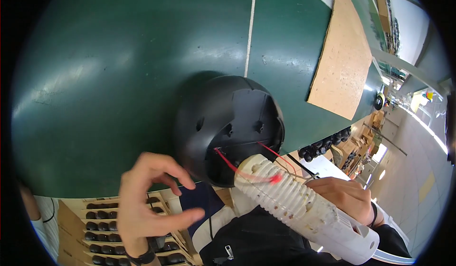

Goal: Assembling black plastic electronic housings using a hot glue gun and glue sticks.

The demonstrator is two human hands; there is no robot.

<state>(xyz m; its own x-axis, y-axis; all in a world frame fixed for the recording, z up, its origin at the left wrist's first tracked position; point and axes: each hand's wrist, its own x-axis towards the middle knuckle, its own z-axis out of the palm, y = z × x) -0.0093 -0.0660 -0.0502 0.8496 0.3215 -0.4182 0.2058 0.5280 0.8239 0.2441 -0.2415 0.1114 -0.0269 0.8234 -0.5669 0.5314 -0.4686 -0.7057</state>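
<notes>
A round black helmet-like shell point(204, 119) rests near the front edge of the green table, its recessed side turned toward the right. Two red cords point(270, 148) come out of that recess; the end of one is smeared by motion across a white ribbed hand tool point(285, 195). Brownish stains mark the tool, which slants close in front of me. My left hand point(152, 195) is beside the shell, apart from it, fingers curved and spread with nothing in them. Just behind the tool, my right hand point(342, 197) is closed; what it grips is hidden.
The green table point(118, 66) bears a white line and, at the right, a tan board point(344, 57). Shelves of dark rounded items point(102, 225) stand below the front edge at left. More black round things point(325, 145) and cardboard boxes point(377, 119) lie beyond the right edge.
</notes>
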